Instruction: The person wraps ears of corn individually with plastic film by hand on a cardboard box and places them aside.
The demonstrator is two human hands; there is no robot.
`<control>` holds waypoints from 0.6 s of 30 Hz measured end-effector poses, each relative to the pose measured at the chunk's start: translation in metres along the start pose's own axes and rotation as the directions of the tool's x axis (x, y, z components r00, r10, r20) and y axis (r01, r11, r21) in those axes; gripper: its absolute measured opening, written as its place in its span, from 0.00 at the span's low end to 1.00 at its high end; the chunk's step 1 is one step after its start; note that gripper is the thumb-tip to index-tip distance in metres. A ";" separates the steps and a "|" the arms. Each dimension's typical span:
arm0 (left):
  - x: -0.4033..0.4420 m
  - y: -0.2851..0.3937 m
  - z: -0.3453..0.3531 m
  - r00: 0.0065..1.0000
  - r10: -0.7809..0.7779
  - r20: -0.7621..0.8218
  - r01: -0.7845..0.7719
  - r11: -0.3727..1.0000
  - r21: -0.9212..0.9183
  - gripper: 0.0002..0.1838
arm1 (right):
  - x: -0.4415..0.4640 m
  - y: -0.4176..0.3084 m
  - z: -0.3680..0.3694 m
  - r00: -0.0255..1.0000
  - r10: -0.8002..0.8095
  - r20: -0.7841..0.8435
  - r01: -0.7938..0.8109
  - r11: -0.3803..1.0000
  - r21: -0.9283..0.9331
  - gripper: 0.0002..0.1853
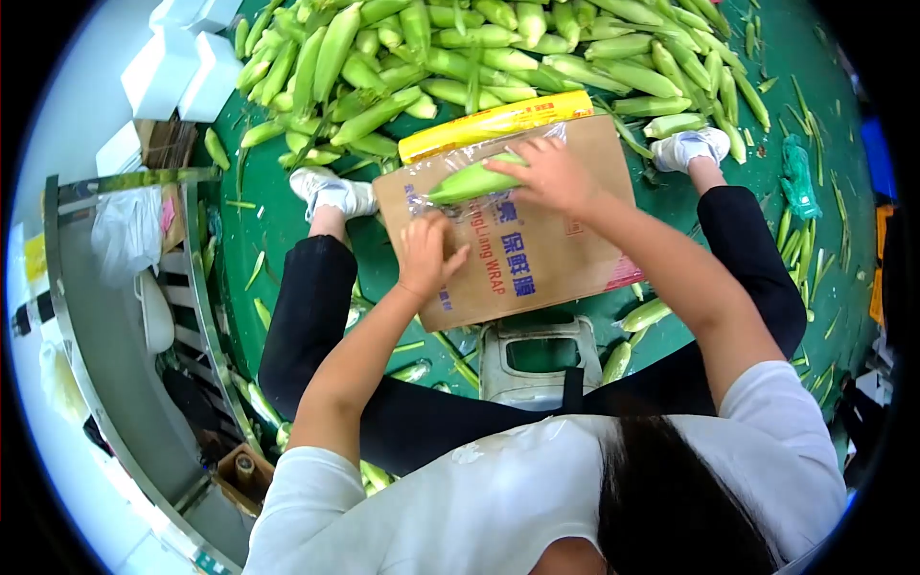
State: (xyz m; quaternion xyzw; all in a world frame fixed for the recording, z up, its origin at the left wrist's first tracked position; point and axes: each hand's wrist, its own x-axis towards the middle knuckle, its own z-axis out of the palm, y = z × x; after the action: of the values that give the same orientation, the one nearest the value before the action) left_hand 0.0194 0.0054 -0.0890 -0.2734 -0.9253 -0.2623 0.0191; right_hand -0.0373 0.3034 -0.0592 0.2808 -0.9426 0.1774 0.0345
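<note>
An ear of corn in green husk (470,182) lies tilted on clear plastic film over a flat cardboard piece (575,259) with printed lettering. My right hand (551,175) rests at the corn's upper right end, fingers curled over that end and the film. Below the corn's lower left end is my left hand (427,254), its thumb apart from the bent fingers, over the cardboard, with nothing visible in it. A yellow roll box (494,126) lies along the cardboard's far edge, and the film stretches from beside it.
A large pile of husked corn (460,57) covers the green floor (240,287) ahead. A grey plastic stool (537,383) is between the legs. At left stands a metal rack (134,364), with white foam boxes (172,72) beyond. Green netting (797,177) lies at right.
</note>
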 end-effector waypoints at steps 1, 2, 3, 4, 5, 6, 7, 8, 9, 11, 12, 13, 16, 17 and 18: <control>0.001 0.004 -0.004 0.993 -0.093 -0.073 0.097 0.993 0.059 0.31 | 0.006 0.004 0.001 0.999 -0.015 0.029 0.015 1.000 -0.024 0.40; 0.007 0.008 -0.006 0.972 -0.176 -0.156 0.194 0.975 0.112 0.32 | 0.010 0.006 0.002 0.998 -0.031 0.054 0.034 0.998 -0.054 0.39; 0.018 0.010 -0.004 0.956 -0.208 -0.207 0.232 0.968 0.095 0.28 | 0.012 0.005 0.002 1.000 -0.006 0.022 0.007 1.000 -0.022 0.38; 0.022 0.010 -0.003 0.954 -0.220 -0.206 0.244 0.965 0.100 0.20 | 0.013 0.002 0.002 1.000 0.020 0.024 -0.020 1.000 -0.010 0.37; 0.023 0.006 0.000 0.963 -0.183 -0.198 0.204 0.975 0.088 0.16 | 0.012 -0.001 0.001 0.999 0.047 0.028 -0.047 0.999 0.002 0.36; 0.023 0.002 0.001 0.970 -0.144 -0.194 0.161 0.984 0.074 0.12 | 0.011 -0.001 -0.001 0.997 0.074 0.032 -0.074 0.997 0.008 0.36; 0.028 0.001 -0.006 0.969 -0.118 -0.218 0.119 0.993 -0.011 0.08 | 0.007 0.000 0.003 0.996 0.086 -0.020 -0.086 0.996 0.010 0.35; 0.028 -0.008 -0.014 0.983 -0.012 -0.182 0.008 1.000 -0.023 0.07 | 0.000 0.002 -0.001 0.996 0.085 -0.019 -0.085 0.996 0.024 0.35; 0.020 -0.016 -0.024 0.997 -0.057 -0.059 0.050 0.992 -0.113 0.06 | -0.011 0.002 -0.004 0.996 0.086 -0.008 -0.086 0.995 0.043 0.35; 0.016 -0.017 -0.054 0.994 -0.036 0.105 0.065 0.957 -0.284 0.04 | -0.039 -0.009 -0.008 0.996 0.065 0.064 -0.070 0.994 0.086 0.35; 0.025 -0.005 -0.073 0.974 -0.031 0.226 0.107 0.938 -0.330 0.04 | -0.056 -0.017 -0.011 0.992 0.043 0.115 -0.055 0.993 0.104 0.34; 0.028 -0.003 -0.073 0.954 -0.036 0.299 0.147 0.922 -0.357 0.04 | -0.069 -0.025 -0.015 0.987 0.019 0.160 -0.039 0.992 0.118 0.34; 0.029 -0.009 -0.025 0.932 0.142 0.334 0.017 0.902 -0.431 0.07 | -0.091 -0.063 -0.014 0.962 0.120 0.244 -0.166 0.970 0.177 0.32; 0.041 -0.008 -0.011 0.920 0.242 0.310 -0.081 0.888 -0.452 0.08 | -0.090 -0.073 -0.016 0.961 0.175 0.214 -0.215 0.960 0.180 0.27; 0.050 -0.009 0.002 0.919 0.263 0.295 -0.154 0.925 -0.347 0.10 | -0.082 -0.071 -0.012 0.976 0.187 0.108 -0.199 0.973 0.117 0.25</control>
State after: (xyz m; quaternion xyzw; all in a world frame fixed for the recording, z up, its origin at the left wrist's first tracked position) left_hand -0.0279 0.0252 -0.0862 -0.4118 -0.8255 -0.3534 -0.1550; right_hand 0.0697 0.2951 -0.0390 0.1977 -0.9527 0.2260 -0.0462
